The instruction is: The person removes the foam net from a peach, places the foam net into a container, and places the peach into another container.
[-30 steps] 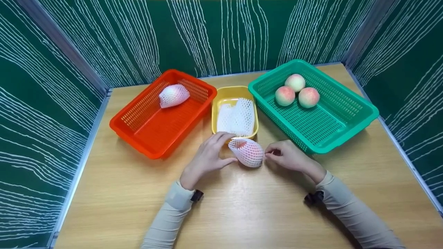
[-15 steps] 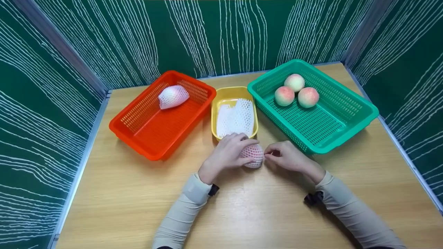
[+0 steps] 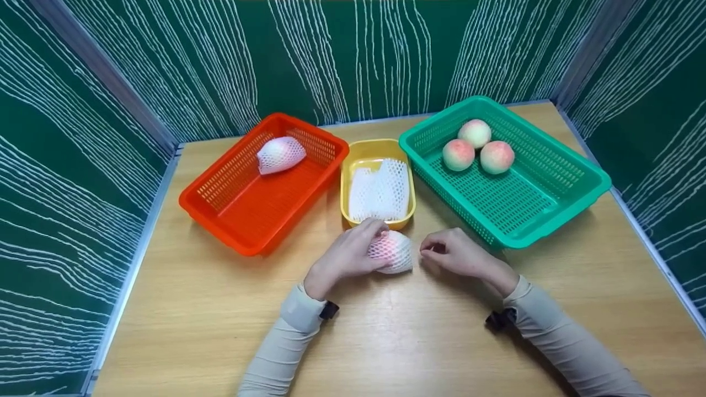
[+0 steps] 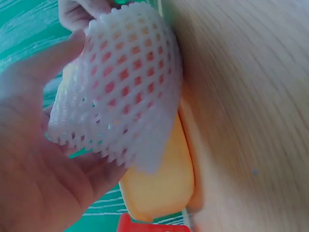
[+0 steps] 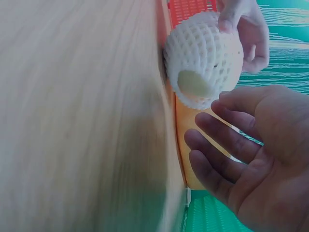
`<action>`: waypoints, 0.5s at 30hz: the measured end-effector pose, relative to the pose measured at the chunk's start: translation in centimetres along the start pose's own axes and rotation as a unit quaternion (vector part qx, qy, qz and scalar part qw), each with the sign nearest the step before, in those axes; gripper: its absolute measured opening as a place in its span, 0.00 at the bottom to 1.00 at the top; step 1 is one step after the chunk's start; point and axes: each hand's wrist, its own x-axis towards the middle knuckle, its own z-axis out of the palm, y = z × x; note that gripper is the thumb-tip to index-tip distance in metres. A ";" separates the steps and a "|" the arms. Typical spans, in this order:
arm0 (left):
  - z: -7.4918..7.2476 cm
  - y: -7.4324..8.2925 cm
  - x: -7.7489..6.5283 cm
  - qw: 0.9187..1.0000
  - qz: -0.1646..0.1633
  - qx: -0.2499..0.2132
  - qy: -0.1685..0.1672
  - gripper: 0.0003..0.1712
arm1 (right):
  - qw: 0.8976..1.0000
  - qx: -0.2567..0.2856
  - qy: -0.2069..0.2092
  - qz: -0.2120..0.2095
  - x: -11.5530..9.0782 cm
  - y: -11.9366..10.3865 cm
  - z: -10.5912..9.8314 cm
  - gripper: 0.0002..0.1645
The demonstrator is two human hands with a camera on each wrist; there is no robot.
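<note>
A peach in a white foam net [image 3: 392, 252] stands on the table in front of the yellow tray. My left hand [image 3: 346, 253] grips it from the left, thumb on the near side and fingers over the top and far side. In the left wrist view, the foam net [image 4: 130, 72] shows pink fruit through its holes. My right hand [image 3: 462, 256] stays just right of the peach, fingers loosely bent and holding nothing. The right wrist view shows the net's round open end [image 5: 193, 84] with pale fruit inside, close to the right fingertips.
A yellow tray [image 3: 345, 207] holds white foam nets [image 3: 380, 190]. At the left, a red basket [image 3: 253, 220] contains one netted peach [image 3: 281, 155]. The green basket [image 3: 573, 207] at the right carries three bare peaches [image 3: 497, 157]. Green walls [image 3: 386, 60] border the table.
My left hand moved right onto the peach, then drew back slightly left with it. The net's right end came away from my right fingers, which stayed in place.
</note>
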 end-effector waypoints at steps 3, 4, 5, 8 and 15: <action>0.1 -0.4 -0.3 0.999 -0.024 -0.031 -0.014 0.34 | 1.000 0.007 -0.003 0.000 0.1 -0.1 0.1 0.02; 0.2 -0.5 -0.3 0.999 -0.030 -0.040 -0.020 0.35 | 1.000 0.009 -0.004 0.001 0.1 -0.2 0.1 0.02; 0.2 -0.6 -0.4 0.998 -0.034 -0.048 -0.026 0.35 | 1.000 0.010 -0.005 0.001 0.1 -0.2 0.1 0.02; 0.5 -0.7 -0.4 0.995 -0.038 -0.083 -0.039 0.38 | 1.000 0.012 -0.008 -0.001 0.1 -0.2 0.3 0.02; 1.3 -1.2 -0.3 0.991 -0.022 -0.125 -0.051 0.47 | 1.000 0.005 -0.004 -0.019 -0.1 -0.3 0.8 0.02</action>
